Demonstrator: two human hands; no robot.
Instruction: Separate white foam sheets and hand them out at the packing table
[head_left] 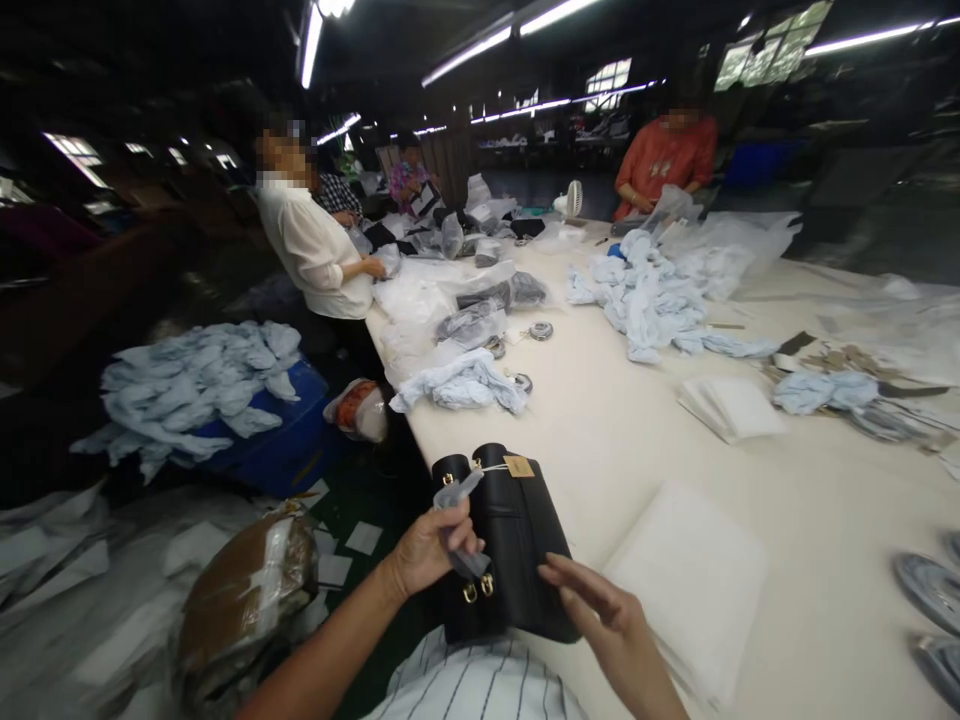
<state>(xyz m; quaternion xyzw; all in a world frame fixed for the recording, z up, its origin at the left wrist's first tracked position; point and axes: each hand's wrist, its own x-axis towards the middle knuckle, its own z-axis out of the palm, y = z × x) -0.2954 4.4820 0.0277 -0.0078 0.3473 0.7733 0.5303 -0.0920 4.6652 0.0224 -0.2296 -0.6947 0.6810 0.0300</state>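
Note:
At the near edge of the table lies a black bag [517,540] with gold-coloured buckles and a tan tag [518,466] on a white string. My left hand [441,545] is closed round a strip of greyish, translucent wrapping [469,562] over the bag's left part. The fingers of my right hand [600,605] are stretched out, with their tips at the bag's right side and nothing held in them. A stack of white sheets [694,580] lies just right of my right hand.
Crumpled pale blue paper [465,382] and plastic-wrapped items lie farther up the table [592,400]. A blue bin [277,440] heaped with paper and a brown wrapped bundle [247,580] stand on the left. People work at the table's far left and far side.

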